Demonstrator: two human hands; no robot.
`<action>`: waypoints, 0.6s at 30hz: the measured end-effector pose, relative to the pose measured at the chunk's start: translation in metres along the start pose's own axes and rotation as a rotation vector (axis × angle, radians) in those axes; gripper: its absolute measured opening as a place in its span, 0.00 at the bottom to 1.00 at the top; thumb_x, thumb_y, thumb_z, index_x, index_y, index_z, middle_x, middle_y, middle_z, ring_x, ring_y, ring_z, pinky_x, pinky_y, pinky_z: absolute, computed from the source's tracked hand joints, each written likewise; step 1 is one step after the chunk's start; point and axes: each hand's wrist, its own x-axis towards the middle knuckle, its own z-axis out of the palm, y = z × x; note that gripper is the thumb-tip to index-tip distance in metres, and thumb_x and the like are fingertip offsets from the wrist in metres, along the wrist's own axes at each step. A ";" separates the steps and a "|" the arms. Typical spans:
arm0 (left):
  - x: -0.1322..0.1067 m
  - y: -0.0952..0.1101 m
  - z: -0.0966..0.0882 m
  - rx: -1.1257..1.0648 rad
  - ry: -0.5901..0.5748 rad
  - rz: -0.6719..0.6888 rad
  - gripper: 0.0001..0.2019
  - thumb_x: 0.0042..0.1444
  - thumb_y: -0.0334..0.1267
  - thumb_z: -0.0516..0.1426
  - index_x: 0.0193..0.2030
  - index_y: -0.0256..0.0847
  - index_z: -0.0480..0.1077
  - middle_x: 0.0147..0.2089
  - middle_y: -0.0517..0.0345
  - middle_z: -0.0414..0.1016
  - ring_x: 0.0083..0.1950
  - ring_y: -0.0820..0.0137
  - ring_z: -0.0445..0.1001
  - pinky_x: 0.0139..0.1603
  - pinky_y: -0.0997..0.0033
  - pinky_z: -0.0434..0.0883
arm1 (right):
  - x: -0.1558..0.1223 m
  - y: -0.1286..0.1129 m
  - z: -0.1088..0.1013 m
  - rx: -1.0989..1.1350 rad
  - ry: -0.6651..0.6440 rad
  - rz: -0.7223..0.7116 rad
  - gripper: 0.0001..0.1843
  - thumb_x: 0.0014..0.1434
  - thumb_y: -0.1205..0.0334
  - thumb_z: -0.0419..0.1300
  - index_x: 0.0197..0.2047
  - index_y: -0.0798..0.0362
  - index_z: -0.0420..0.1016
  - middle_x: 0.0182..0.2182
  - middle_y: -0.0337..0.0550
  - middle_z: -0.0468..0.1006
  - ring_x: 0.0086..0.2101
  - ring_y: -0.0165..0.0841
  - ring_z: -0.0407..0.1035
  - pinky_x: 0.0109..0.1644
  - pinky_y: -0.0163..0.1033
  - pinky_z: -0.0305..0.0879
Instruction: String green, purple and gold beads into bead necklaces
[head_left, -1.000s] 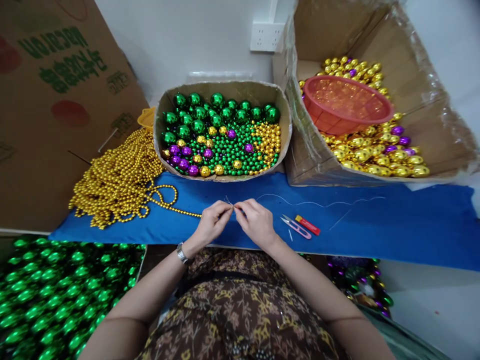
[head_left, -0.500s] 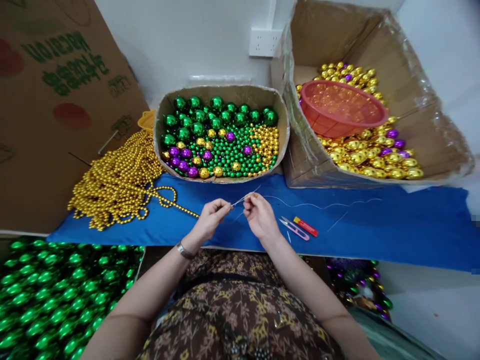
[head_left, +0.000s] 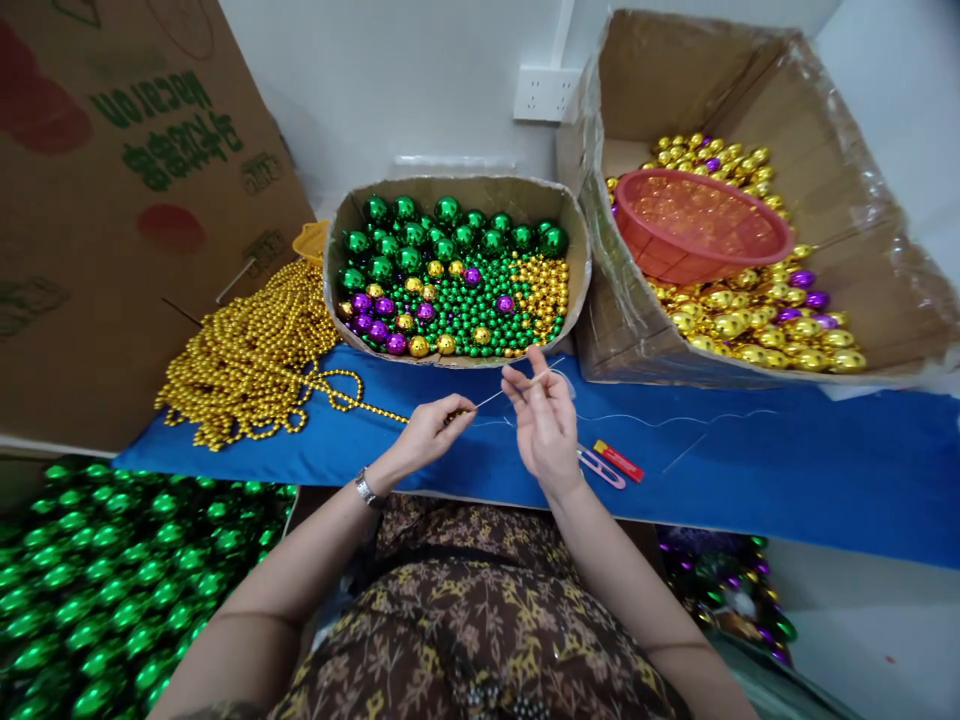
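My left hand [head_left: 433,432] is closed in a pinch at the end of a gold bead strand [head_left: 382,413], which runs back to the pile on the left. From its fingertips a taut white string [head_left: 491,397] stretches up to my right hand [head_left: 546,425]. Those fingers are partly raised, and the thumb pinches the string; a thin, straight end sticks out past them toward the upper right. Whether this end is a needle I cannot tell. A loose length of thin string [head_left: 652,424] trails across the blue cloth to the right. Pink thread snips [head_left: 602,468] lie beside my right wrist, partly hidden.
A red and yellow lighter [head_left: 619,461] lies by the snips. Behind my hands stands a cardboard box [head_left: 459,361] of green, gold and purple beads. A larger box [head_left: 626,350] holds gold baubles and a red basket [head_left: 697,255]. Gold bead strands [head_left: 247,350] are heaped left.
My right hand has moved right and up, away from my left, and turned its palm more into view. The string between them is longer. The whole view has shifted slightly.
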 end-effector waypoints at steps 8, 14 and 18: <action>0.002 0.014 -0.017 -0.188 -0.090 -0.028 0.16 0.61 0.42 0.53 0.52 0.39 0.72 0.40 0.52 0.80 0.38 0.67 0.78 0.35 0.72 0.70 | -0.003 0.018 -0.005 -1.021 -0.354 -0.556 0.11 0.67 0.65 0.46 0.47 0.51 0.67 0.36 0.45 0.74 0.39 0.35 0.70 0.65 0.57 0.58; 0.005 0.022 -0.022 0.044 -0.088 0.058 0.14 0.64 0.40 0.51 0.53 0.39 0.67 0.41 0.53 0.80 0.38 0.68 0.79 0.38 0.71 0.72 | 0.005 0.014 -0.009 -1.392 -0.501 -0.723 0.17 0.66 0.70 0.44 0.51 0.57 0.71 0.30 0.44 0.70 0.35 0.34 0.66 0.64 0.53 0.61; 0.005 0.025 -0.032 0.326 -0.071 0.178 0.18 0.64 0.41 0.52 0.58 0.38 0.63 0.48 0.49 0.78 0.41 0.67 0.79 0.40 0.68 0.74 | 0.011 -0.011 -0.015 -1.485 -0.500 -0.832 0.18 0.67 0.73 0.44 0.44 0.54 0.74 0.28 0.41 0.66 0.34 0.33 0.65 0.64 0.51 0.62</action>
